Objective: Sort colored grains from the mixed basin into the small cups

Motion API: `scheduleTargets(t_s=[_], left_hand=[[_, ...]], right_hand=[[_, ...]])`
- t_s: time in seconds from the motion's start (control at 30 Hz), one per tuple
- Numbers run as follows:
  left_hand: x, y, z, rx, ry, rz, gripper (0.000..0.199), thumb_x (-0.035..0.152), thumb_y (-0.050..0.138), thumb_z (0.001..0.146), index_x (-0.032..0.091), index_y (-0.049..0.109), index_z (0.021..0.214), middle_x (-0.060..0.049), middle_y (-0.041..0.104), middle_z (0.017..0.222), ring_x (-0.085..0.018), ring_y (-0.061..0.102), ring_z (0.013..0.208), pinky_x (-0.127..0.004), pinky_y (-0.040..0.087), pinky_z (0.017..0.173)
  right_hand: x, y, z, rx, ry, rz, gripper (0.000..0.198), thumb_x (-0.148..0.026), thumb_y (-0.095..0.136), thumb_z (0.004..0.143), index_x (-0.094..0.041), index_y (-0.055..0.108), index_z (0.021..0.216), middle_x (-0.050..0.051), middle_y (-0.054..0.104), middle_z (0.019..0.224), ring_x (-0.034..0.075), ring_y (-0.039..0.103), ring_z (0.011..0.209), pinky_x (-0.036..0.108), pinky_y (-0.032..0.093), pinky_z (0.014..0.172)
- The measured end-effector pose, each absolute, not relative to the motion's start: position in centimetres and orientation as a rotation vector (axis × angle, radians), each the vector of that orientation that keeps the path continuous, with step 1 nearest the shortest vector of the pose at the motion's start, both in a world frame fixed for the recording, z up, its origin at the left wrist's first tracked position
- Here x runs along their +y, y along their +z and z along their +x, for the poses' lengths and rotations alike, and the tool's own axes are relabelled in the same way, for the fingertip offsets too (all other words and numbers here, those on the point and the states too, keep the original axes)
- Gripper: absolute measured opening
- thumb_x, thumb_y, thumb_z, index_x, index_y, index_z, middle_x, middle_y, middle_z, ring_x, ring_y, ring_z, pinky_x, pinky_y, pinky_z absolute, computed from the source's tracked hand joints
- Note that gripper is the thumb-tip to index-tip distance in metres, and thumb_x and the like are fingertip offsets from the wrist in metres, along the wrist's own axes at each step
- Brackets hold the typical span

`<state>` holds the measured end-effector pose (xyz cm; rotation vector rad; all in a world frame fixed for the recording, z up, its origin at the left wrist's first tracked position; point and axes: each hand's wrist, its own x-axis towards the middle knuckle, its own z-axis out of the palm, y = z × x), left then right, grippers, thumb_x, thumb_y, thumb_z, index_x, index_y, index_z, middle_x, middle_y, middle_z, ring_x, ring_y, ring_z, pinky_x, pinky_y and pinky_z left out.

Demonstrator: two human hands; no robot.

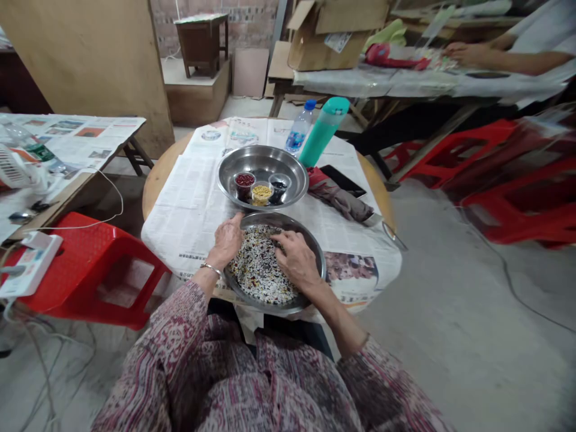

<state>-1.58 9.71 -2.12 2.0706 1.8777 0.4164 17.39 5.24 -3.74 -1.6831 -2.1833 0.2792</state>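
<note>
A metal bowl (320, 258) of mixed white, black, red and yellow grains and beans (263, 270) stands at the near edge of the round table. My left hand (225, 241) lies over the bowl's left rim and grips it, its index finger reaching along the edge. Inside the bowl, my right hand (296, 258) is bent over the mix with thumb and fingertips drawn together; what they pinch is too small to tell. Just beyond sits a wider metal basin (261, 157) holding cups of red beans (244, 183), yellow beans (261, 193) and black beans (279, 189).
Newspaper (180, 210) covers the table. A water bottle (299, 129), teal bottle (324, 132), dark phone (342, 181) and grey-red cloth bundle (339, 198) lie behind and right. A red stool (90, 264) with a power strip (33, 264) is left. Another person's hands (468, 54) work at the far table.
</note>
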Motion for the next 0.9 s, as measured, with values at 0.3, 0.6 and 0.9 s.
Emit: scheduleTargets(t_s=[0.3,0.6,0.9], left_hand=[[11.1,-3.0,-3.4,1.608,0.538,2.141,0.058,0.001,0.052,0.080,0.011,0.055,0.138,-0.014,0.068,0.130,-0.026,0.065,0.119,-0.037,0.050,0.107],[11.0,-3.4,-4.9,1.450,0.660,2.090,0.051,0.009,0.057,0.083,0.013,0.059,0.134,-0.012,0.065,0.136,-0.025,0.061,0.125,-0.038,0.045,0.112],[11.2,-3.9,-4.6,1.470,0.728,1.881,0.054,0.003,0.056,0.074,0.013,0.065,0.127,-0.008,0.073,0.120,-0.022,0.067,0.108,-0.034,0.051,0.103]], right_hand=[[4.3,-3.3,12.8,-2.388,0.365,-1.479,0.041,-0.046,0.066,0.089,-0.021,0.067,0.120,0.012,0.060,0.135,0.030,0.050,0.122,0.045,0.044,0.101],[2.5,-3.7,18.3,-2.403,0.233,-1.391,0.025,-0.009,0.052,0.091,-0.022,0.071,0.101,0.010,0.067,0.108,0.025,0.056,0.105,0.040,0.049,0.092],[2.1,-4.5,19.4,-2.349,0.192,-1.616,0.032,-0.036,0.065,0.090,-0.021,0.063,0.118,0.012,0.065,0.109,0.027,0.062,0.102,0.039,0.053,0.085]])
